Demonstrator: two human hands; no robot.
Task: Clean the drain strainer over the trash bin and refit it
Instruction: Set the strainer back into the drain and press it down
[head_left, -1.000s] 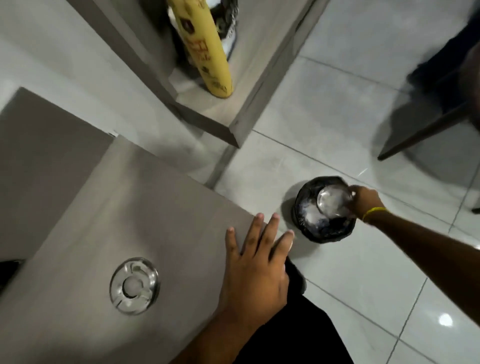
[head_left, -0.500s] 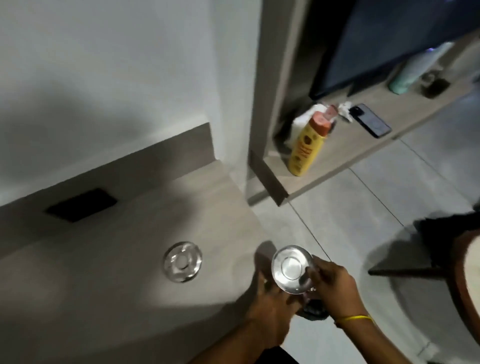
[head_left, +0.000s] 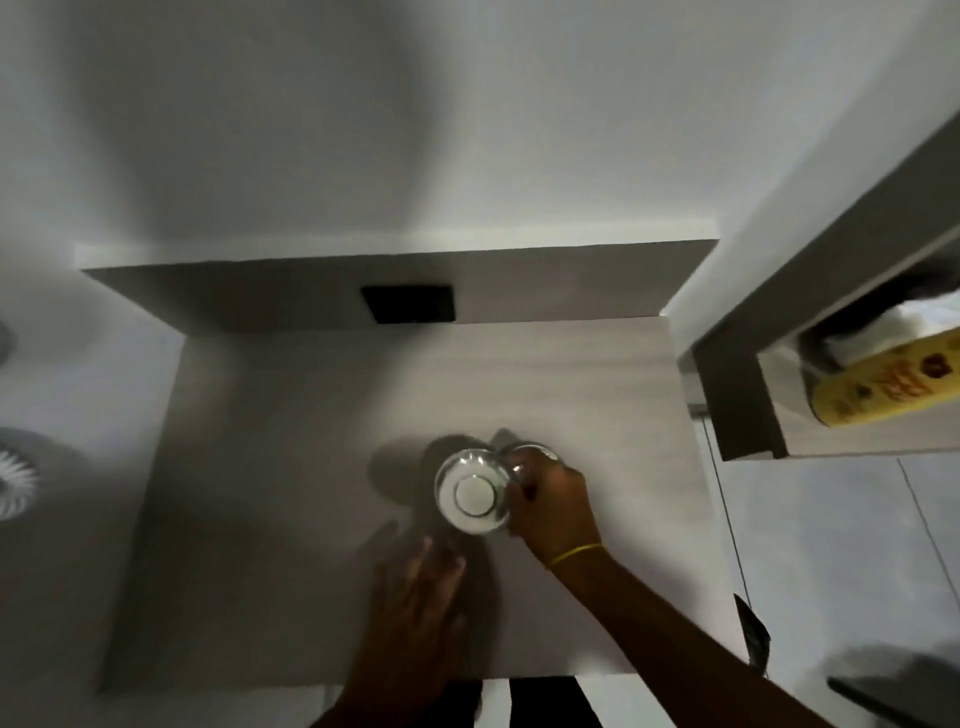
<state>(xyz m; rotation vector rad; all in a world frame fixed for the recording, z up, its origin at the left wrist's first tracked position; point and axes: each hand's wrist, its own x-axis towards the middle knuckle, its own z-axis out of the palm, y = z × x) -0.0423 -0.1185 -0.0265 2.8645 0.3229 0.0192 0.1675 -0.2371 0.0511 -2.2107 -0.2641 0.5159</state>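
Right hand pinches the round shiny metal strainer above the grey table, left hand spread flat. Drain's hidden, so it could seat crooked!

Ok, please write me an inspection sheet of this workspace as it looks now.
Surface: grey wood-look sink top, shadowed around the hands.
Job's things: round shiny metal drain strainer held over the sink top; seated or not, cannot tell. Trash bin: nothing seen.
Clutter: nothing seen.
Grippers: right hand grips the strainer's edge; left hand rests flat on the sink top.
Cables: nothing seen.
Surroundings: black rectangular slot in the back ledge; yellow bottle on a grey side shelf; white wall.
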